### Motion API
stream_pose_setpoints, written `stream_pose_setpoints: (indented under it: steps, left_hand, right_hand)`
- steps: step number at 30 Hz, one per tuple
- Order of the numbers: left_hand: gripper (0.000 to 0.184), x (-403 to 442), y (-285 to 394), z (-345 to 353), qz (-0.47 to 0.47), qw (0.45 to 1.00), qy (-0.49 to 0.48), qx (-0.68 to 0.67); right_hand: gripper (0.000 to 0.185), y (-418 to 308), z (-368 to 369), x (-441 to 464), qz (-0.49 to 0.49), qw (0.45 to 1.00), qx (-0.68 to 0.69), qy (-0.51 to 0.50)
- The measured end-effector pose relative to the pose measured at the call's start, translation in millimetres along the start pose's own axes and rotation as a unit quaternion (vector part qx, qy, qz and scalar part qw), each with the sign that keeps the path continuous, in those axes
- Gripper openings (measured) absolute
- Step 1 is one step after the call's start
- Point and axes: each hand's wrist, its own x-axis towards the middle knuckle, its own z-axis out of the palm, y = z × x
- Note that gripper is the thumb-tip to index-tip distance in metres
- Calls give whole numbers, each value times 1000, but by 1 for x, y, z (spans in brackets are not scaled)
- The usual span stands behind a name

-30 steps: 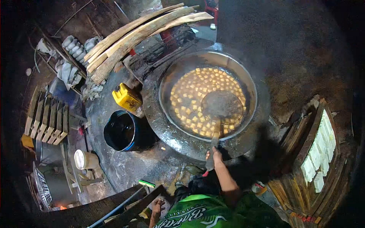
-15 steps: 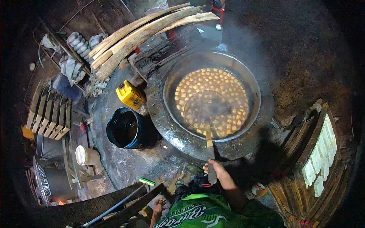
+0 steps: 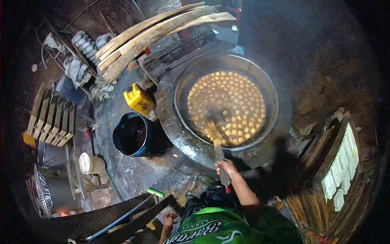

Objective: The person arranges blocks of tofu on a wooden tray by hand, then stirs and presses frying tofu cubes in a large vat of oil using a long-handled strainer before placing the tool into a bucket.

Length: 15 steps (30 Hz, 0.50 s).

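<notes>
My right hand [image 3: 227, 167] is closed round the dark grip of a long-handled wire skimmer [image 3: 215, 136]. The skimmer's round mesh lies at the left of a large wok [image 3: 270, 77], over or among the cubes; its exact depth in the brown liquid cannot be told. Many pale yellow cubes [image 3: 243, 122], which look like tofu, float in the wok, with steam rising. Low beside my shirt hangs my left hand [image 3: 169, 219], fingers loosely apart, holding nothing that shows. A brush with a blue pole [image 3: 134, 213] and a green-edged head lies nearest to it.
Left of the wok stand a dark bucket [image 3: 130, 134] with liquid and a yellow jerrycan [image 3: 139, 99]. Long wooden planks [image 3: 154, 36] lie behind them. A white tub [image 3: 92, 164] is further left. White pieces rest on a wooden rack [image 3: 341, 166] at right.
My right hand has swung the skimmer left and slightly away from me, so its mesh moved from the wok's near middle to its left side. My left hand has hardly moved.
</notes>
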Motion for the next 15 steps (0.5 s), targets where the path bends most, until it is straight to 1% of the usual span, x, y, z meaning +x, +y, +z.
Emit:
stream_pose_setpoints:
  steps: [1, 3, 4, 5, 6, 7, 9, 10, 11, 12, 14, 15]
  left_hand:
    - [22, -14, 6, 2, 13, 999, -25, 30]
    - [23, -17, 7, 3, 7, 1000, -23, 15]
    - [24, -16, 4, 1, -1, 1000, -22, -2]
    - [22, -14, 3, -1, 21, 999, -40, -15]
    - [22, -17, 7, 2, 22, 999, -41, -14]
    - [22, -21, 12, 5, 26, 999, -25, -10]
    - [21, -25, 17, 5, 29, 1000, -6, -9]
    - [26, -15, 11, 1, 45, 999, -17, -6]
    - [32, -8, 6, -1, 60, 998, -28, -5]
    - [32, -12, 8, 3, 58, 998, -27, -10]
    - [32, -21, 12, 10, 12, 1000, 7, -1]
    - [31, -24, 10, 12, 37, 999, -13, 2]
  right_hand:
    - [15, 1, 3, 15, 3, 1000, -12, 19]
    - [13, 2, 13, 46, -16, 999, -18, 44]
    - [13, 0, 15, 59, -16, 999, -15, 45]
    - [13, -2, 17, 72, -3, 999, -1, 43]
    - [13, -3, 16, 82, 9, 999, 14, 39]
    - [15, -6, 19, 85, 19, 999, 39, 23]
    - [15, -4, 22, 73, 3, 998, 58, 14]
    - [16, -6, 24, 60, -13, 997, 76, 7]
    - [26, -3, 26, 43, -42, 997, 50, 47]
    - [26, 5, 24, 29, -40, 997, 45, 45]
    - [39, 24, 17, 5, -31, 990, 114, 72]
    - [39, 33, 18, -4, -30, 991, 112, 73]
